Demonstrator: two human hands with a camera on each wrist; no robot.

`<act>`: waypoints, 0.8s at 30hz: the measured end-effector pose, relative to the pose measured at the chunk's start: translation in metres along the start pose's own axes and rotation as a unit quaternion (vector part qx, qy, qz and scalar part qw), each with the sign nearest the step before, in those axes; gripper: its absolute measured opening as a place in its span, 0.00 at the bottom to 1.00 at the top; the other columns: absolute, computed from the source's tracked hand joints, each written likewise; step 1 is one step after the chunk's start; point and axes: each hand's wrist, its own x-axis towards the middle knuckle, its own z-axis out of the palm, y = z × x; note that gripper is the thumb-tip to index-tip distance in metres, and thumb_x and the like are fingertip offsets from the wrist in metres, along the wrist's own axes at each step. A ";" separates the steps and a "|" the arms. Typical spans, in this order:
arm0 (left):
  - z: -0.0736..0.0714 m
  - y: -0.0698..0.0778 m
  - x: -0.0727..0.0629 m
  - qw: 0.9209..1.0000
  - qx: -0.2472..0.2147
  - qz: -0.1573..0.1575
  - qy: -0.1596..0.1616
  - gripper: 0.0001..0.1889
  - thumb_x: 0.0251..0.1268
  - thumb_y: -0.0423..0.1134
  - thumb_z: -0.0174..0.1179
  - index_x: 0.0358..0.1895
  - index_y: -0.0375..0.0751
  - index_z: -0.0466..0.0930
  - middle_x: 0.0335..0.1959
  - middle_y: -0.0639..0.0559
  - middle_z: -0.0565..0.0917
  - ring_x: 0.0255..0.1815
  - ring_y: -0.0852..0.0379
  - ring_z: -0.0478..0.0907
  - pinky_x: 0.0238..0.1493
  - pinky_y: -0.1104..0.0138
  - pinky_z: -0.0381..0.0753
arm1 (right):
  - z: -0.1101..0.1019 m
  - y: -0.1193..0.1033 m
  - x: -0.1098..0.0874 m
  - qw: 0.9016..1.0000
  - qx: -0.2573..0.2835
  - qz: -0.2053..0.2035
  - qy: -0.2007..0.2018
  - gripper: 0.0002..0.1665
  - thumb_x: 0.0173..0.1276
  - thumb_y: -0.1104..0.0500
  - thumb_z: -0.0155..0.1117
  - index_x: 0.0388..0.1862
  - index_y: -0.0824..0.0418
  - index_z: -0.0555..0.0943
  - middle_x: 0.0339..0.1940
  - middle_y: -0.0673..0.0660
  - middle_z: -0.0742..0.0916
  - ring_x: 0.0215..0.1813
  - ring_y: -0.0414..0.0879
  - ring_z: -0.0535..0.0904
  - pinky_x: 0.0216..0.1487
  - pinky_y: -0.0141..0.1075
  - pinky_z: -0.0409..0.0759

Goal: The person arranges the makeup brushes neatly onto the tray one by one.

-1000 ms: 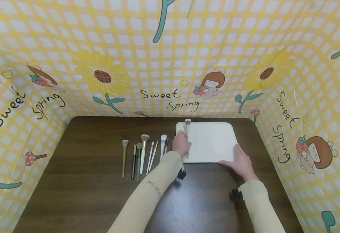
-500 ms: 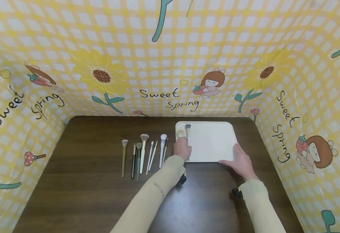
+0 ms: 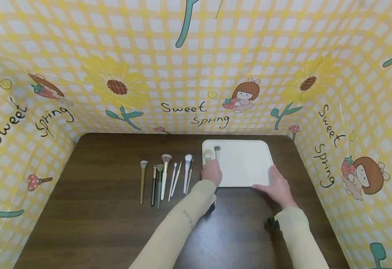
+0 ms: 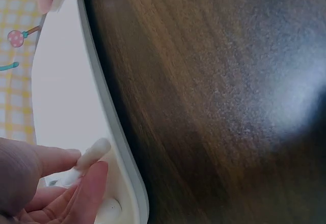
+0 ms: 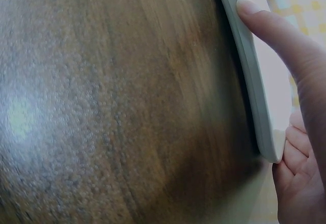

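On the left part of a white tray (image 3: pixel 243 164) lie two makeup brushes. One has a wide pale head (image 3: pixel 208 153); the other, to its right, has a small grey-tipped head (image 3: pixel 217 148). My left hand (image 3: pixel 212 172) covers their handles. In the left wrist view, its thumb and fingers pinch one brush handle (image 4: pixel 94 152) close over the tray, while the rounded end of the other handle (image 4: pixel 108 211) lies beside it. At the tray's front right corner, my right hand (image 3: pixel 280 186) grips the tray, thumb on the front rim and fingers along the right side.
Left of the tray, a row of several makeup brushes (image 3: pixel 164 179) lies on the dark wooden table (image 3: pixel 108 224), heads pointing away. Behind and at both sides hangs a yellow checked cloth (image 3: pixel 169 82) with printed flowers.
My left hand has drawn slightly toward the front of the tray, and the grey-tipped brush has slid the same way. The pale-headed brush has come out from under the hand. The right hand stays put.
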 end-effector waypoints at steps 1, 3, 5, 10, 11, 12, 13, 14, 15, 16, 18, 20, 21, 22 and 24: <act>0.001 0.000 0.000 1.000 -0.001 0.000 -0.001 0.05 0.67 0.30 0.63 0.32 0.35 0.83 0.28 0.41 0.86 0.32 0.43 0.86 0.30 0.55 0.85 | 0.000 0.000 0.000 1.000 -0.001 0.000 0.000 0.81 0.47 0.29 0.80 0.80 0.75 0.47 0.81 0.72 0.52 0.79 0.68 0.49 0.74 0.60 0.54; 0.001 -0.001 0.000 1.000 -0.004 -0.001 -0.003 0.04 0.65 0.30 0.64 0.32 0.35 0.83 0.29 0.42 0.85 0.32 0.42 0.86 0.31 0.55 0.85 | 0.000 -0.001 0.000 1.000 -0.001 0.000 -0.001 0.81 0.47 0.30 0.80 0.80 0.75 0.47 0.81 0.72 0.52 0.79 0.68 0.49 0.74 0.60 0.54; 0.001 -0.002 0.000 1.000 -0.009 0.000 -0.007 0.03 0.64 0.30 0.64 0.31 0.36 0.83 0.28 0.43 0.85 0.32 0.42 0.86 0.30 0.55 0.84 | -0.001 -0.002 -0.001 1.000 0.000 0.001 -0.003 0.81 0.47 0.29 0.80 0.80 0.75 0.47 0.81 0.72 0.52 0.79 0.69 0.49 0.74 0.60 0.54; 0.001 -0.002 0.000 1.000 -0.019 -0.002 -0.019 0.04 0.64 0.31 0.64 0.31 0.36 0.82 0.26 0.44 0.83 0.30 0.44 0.85 0.29 0.55 0.84 | -0.003 -0.005 -0.002 1.000 0.004 0.008 -0.006 0.82 0.47 0.29 0.80 0.80 0.74 0.46 0.81 0.72 0.52 0.79 0.68 0.48 0.74 0.60 0.53; 0.000 -0.001 0.001 1.000 -0.022 -0.003 -0.019 0.04 0.64 0.31 0.64 0.31 0.36 0.82 0.26 0.45 0.83 0.29 0.45 0.84 0.29 0.55 0.83 | -0.003 -0.005 -0.002 1.000 0.005 0.009 -0.007 0.82 0.47 0.29 0.80 0.80 0.74 0.45 0.81 0.72 0.51 0.79 0.68 0.48 0.74 0.60 0.53; 0.000 -0.001 0.001 0.999 -0.026 -0.002 -0.018 0.05 0.64 0.32 0.65 0.30 0.36 0.82 0.25 0.45 0.82 0.28 0.45 0.84 0.29 0.55 0.83 | -0.003 -0.005 -0.002 1.000 0.006 0.011 -0.008 0.82 0.47 0.29 0.80 0.80 0.74 0.45 0.81 0.72 0.51 0.80 0.68 0.48 0.74 0.60 0.53; -0.002 -0.001 0.000 0.999 -0.030 -0.001 -0.016 0.06 0.64 0.33 0.65 0.29 0.37 0.81 0.24 0.46 0.82 0.27 0.46 0.83 0.28 0.55 0.83 | -0.003 -0.005 -0.002 1.000 0.007 0.011 -0.009 0.82 0.47 0.29 0.80 0.80 0.74 0.45 0.81 0.72 0.51 0.80 0.68 0.48 0.74 0.60 0.53; -0.004 -0.001 0.000 0.999 -0.034 0.002 -0.012 0.07 0.64 0.34 0.65 0.28 0.37 0.81 0.22 0.46 0.81 0.26 0.47 0.82 0.28 0.55 0.82 | -0.003 -0.005 -0.002 1.000 0.006 0.012 -0.010 0.83 0.47 0.28 0.80 0.81 0.74 0.45 0.81 0.72 0.51 0.80 0.68 0.48 0.74 0.60 0.53; -0.006 -0.001 -0.001 0.999 -0.036 0.006 -0.007 0.09 0.64 0.35 0.66 0.27 0.37 0.80 0.21 0.47 0.80 0.24 0.48 0.81 0.26 0.56 0.82 | -0.003 -0.005 -0.002 1.000 0.005 0.011 -0.010 0.82 0.47 0.28 0.80 0.81 0.74 0.45 0.81 0.72 0.51 0.80 0.68 0.48 0.74 0.60 0.53; -0.008 -0.001 -0.001 0.999 -0.038 0.011 -0.002 0.10 0.64 0.37 0.66 0.26 0.37 0.79 0.19 0.48 0.78 0.22 0.49 0.79 0.25 0.56 0.81 | -0.003 -0.005 -0.002 1.000 0.005 0.011 -0.010 0.82 0.47 0.28 0.80 0.81 0.74 0.45 0.81 0.72 0.51 0.80 0.68 0.48 0.74 0.60 0.53; -0.012 -0.001 -0.003 0.999 -0.039 0.026 0.012 0.12 0.64 0.40 0.66 0.25 0.38 0.78 0.18 0.48 0.77 0.21 0.50 0.78 0.24 0.57 0.80 | -0.003 -0.005 -0.002 1.000 0.002 0.010 -0.010 0.82 0.47 0.28 0.80 0.80 0.74 0.45 0.81 0.72 0.51 0.79 0.69 0.48 0.74 0.60 0.53; -0.015 -0.001 -0.004 0.998 -0.035 0.042 0.028 0.13 0.64 0.42 0.67 0.27 0.37 0.79 0.19 0.47 0.78 0.21 0.49 0.79 0.24 0.58 0.80 | -0.003 -0.004 -0.002 1.000 0.000 0.009 -0.008 0.82 0.47 0.29 0.80 0.80 0.74 0.45 0.81 0.72 0.51 0.79 0.69 0.48 0.74 0.60 0.53; -0.017 -0.001 -0.005 0.998 -0.036 0.049 0.034 0.12 0.64 0.42 0.67 0.30 0.36 0.81 0.21 0.46 0.80 0.23 0.48 0.81 0.25 0.58 0.81 | -0.003 -0.004 -0.002 1.000 0.000 0.008 -0.008 0.82 0.47 0.29 0.80 0.80 0.74 0.45 0.81 0.72 0.51 0.79 0.69 0.48 0.74 0.60 0.53; -0.018 -0.002 -0.005 0.997 -0.041 0.054 0.039 0.12 0.64 0.43 0.67 0.34 0.35 0.83 0.25 0.44 0.83 0.26 0.46 0.83 0.28 0.56 0.83 | -0.003 -0.004 -0.002 1.000 0.000 0.008 -0.008 0.82 0.47 0.29 0.80 0.80 0.74 0.46 0.81 0.72 0.51 0.79 0.69 0.48 0.74 0.60 0.53; -0.019 -0.003 -0.005 0.996 -0.048 0.060 0.041 0.15 0.65 0.43 0.68 0.46 0.34 0.86 0.34 0.41 0.87 0.33 0.43 0.85 0.35 0.55 0.84 | -0.003 -0.004 -0.002 1.000 0.000 0.008 -0.008 0.81 0.47 0.29 0.80 0.80 0.74 0.46 0.81 0.72 0.51 0.79 0.69 0.48 0.74 0.60 0.53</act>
